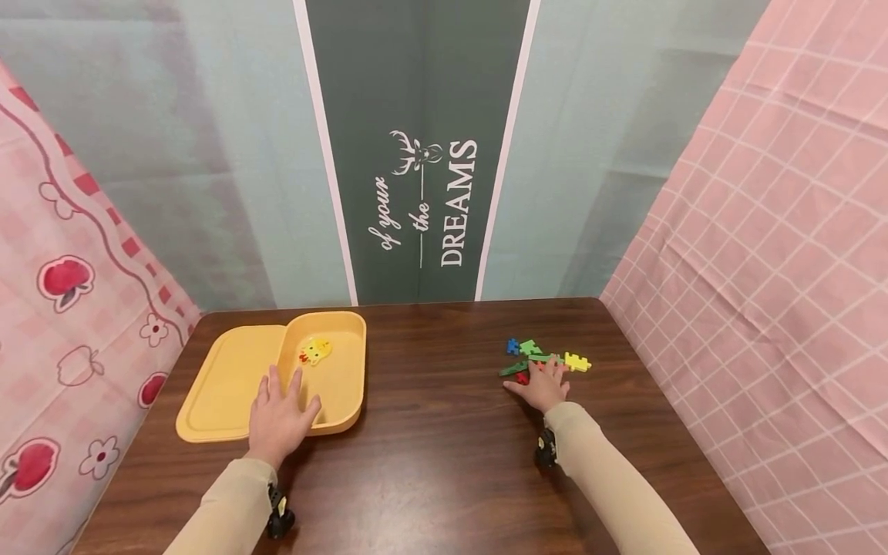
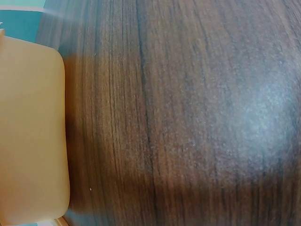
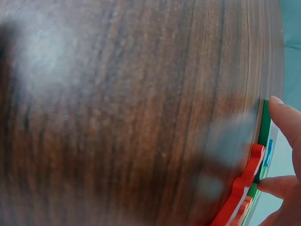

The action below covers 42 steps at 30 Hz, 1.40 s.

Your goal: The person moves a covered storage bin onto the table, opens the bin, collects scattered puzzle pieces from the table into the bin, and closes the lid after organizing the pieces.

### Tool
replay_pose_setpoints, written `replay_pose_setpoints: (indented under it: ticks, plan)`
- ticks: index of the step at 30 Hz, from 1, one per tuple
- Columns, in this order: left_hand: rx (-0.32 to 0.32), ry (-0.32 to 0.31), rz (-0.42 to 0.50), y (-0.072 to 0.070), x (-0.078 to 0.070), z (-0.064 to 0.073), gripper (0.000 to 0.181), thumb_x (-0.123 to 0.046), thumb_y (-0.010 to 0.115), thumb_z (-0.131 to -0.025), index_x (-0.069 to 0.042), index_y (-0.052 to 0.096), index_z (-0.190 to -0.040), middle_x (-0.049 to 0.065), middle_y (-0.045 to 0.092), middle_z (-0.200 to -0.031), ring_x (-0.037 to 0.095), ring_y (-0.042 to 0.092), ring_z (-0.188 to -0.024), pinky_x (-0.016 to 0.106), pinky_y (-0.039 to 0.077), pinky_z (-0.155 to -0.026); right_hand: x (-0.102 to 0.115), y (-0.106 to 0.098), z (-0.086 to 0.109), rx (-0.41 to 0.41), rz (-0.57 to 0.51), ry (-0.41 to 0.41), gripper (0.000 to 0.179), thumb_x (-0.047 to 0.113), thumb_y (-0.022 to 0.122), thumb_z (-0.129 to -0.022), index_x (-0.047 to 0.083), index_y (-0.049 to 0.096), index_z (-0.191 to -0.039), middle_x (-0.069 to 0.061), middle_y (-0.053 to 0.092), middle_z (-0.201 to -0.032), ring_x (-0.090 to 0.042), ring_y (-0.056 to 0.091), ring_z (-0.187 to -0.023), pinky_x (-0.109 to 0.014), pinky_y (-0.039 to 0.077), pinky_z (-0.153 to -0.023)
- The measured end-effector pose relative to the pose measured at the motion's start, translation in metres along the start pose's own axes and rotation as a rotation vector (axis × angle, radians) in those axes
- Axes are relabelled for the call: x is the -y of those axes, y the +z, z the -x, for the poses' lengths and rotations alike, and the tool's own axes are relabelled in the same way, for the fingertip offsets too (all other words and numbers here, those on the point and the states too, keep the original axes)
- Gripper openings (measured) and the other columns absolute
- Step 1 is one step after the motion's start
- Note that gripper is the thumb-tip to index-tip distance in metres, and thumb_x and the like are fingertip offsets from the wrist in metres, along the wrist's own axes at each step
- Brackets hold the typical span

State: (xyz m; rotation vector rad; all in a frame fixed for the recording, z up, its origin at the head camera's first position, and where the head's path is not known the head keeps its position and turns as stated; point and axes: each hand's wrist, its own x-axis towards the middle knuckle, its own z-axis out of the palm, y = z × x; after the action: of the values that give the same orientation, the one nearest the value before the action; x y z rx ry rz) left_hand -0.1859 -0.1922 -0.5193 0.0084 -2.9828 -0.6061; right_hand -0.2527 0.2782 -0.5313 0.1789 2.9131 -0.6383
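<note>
My left hand (image 1: 279, 420), its fingers spread, hovers over the near side of a yellow box (image 1: 350, 385) and grips nothing. Inside the box lies a yellow animal-faced piece (image 1: 316, 351) with a red patch. The box's side (image 2: 33, 132) shows in the left wrist view. At the right, my right hand (image 1: 544, 389) reaches over small puzzle pieces with its thumb and fingers apart. Its fingertips are at a dark green piece (image 3: 265, 122) and a red piece (image 3: 235, 193). Around it lie a blue piece (image 1: 512, 346), a light green piece (image 1: 530, 348) and a yellow piece (image 1: 577, 362).
A flat yellow lid (image 1: 229, 385) adjoins the box on its left. Both lie on a dark wood table (image 1: 430, 432). Curtains of fabric stand behind the table and along both sides, among them a pink checked one (image 1: 770, 270) at the right.
</note>
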Motion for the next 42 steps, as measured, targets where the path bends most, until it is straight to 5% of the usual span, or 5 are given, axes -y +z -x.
replay_pose_setpoints:
  ticks: [11,19,32,42]
  plan:
    - [-0.001,-0.007,0.008,0.001,0.001,0.002,0.069,-0.044,0.046,-0.092,0.000,0.032,-0.142,0.037,0.005,-0.146,0.056,0.010,-0.129,0.067,0.018,-0.097,0.014,0.001,-0.007,-0.033,0.026,0.056,0.091,0.056,0.066,-0.077,-0.002,0.036,-0.139,-0.034,-0.001,-0.148,-0.052,-0.001,-0.134,-0.073,0.009,-0.096]
    - [0.012,-0.015,-0.001,0.000,-0.001,0.001,0.069,-0.044,0.047,-0.092,0.000,0.032,-0.142,0.037,0.004,-0.146,0.055,0.009,-0.130,0.067,0.018,-0.097,0.013,0.007,-0.008,-0.087,0.033,0.033,0.087,0.053,0.069,-0.075,0.000,0.039,-0.137,-0.034,0.002,-0.148,-0.054,0.001,-0.133,-0.072,0.008,-0.097]
    - [-0.006,-0.002,-0.003,-0.001,-0.001,0.002,0.067,-0.043,0.047,-0.092,0.001,0.033,-0.141,0.037,0.005,-0.146,0.055,0.011,-0.129,0.067,0.020,-0.096,0.014,0.004,-0.006,-0.033,0.056,0.021,0.088,0.052,0.066,-0.079,-0.001,0.035,-0.141,-0.036,0.000,-0.147,-0.054,-0.002,-0.133,-0.072,0.006,-0.097]
    - [-0.014,0.002,0.003,0.001,0.001,0.002,0.067,-0.044,0.046,-0.092,0.001,0.035,-0.141,0.037,0.005,-0.146,0.055,0.012,-0.129,0.067,0.021,-0.096,0.007,0.010,-0.009,-0.072,-0.008,-0.032,0.086,0.050,0.073,-0.073,-0.003,0.043,-0.134,-0.037,0.003,-0.147,-0.053,-0.001,-0.133,-0.075,0.004,-0.094]
